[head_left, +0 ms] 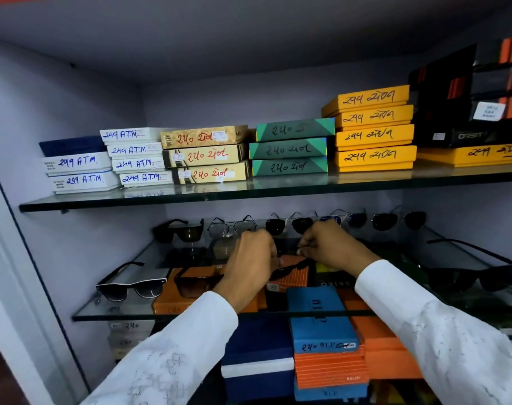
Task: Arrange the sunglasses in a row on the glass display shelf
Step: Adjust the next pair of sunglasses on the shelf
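Head view: two hands held one dark pair over the glass shelf.
The left hand and right hand had fingers pinched on the sunglasses; a back row stood done, front pairs waited.

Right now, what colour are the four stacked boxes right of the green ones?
Yellow boxes; head view.

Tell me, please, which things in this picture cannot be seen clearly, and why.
- Head view: the dark sunglasses between the left hand and right hand; the hands cover most of the frame.
- Head view: the back row sunglasses are partly hidden behind the hands.
- Head view: the black boxes at top right are cut by the edge, and their white label is too small to read.
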Tool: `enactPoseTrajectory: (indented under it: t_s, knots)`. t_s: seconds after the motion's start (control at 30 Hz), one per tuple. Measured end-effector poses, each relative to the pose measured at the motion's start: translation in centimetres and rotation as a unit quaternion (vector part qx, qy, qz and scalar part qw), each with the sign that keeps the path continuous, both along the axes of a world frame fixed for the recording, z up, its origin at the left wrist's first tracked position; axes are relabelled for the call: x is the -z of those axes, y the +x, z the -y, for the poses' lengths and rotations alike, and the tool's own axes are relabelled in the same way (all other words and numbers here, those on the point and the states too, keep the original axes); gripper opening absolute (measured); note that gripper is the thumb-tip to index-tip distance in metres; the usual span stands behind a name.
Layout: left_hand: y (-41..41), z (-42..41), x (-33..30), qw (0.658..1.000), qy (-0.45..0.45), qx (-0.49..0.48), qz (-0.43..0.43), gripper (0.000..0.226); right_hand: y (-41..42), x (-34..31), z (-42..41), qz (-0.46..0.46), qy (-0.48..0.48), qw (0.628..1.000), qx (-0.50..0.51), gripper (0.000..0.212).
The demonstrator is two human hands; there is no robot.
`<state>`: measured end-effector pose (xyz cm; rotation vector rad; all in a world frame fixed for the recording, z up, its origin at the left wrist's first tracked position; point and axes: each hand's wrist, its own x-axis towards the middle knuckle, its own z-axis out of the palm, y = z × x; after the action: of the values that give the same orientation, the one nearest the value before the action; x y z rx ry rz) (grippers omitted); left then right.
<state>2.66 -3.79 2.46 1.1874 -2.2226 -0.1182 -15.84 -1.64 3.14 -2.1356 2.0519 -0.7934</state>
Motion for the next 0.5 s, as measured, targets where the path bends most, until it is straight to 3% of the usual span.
enactPoseTrajectory:
  t_s: [0.3,0.5]
  knots:
    - [3.3,-2.1,-1.4,0.988,-0.132,0.035,-0.073,0.014,1.5,0.6,-5.5,0.077,-0.293,0.952,0.035,0.019]
    - [3.5,-2.8,-1.4,0.977,-0.142,0.040,-0.154,0.008,1.6,1.5,-6.4,0.173,-0.336,0.923,0.075,0.018]
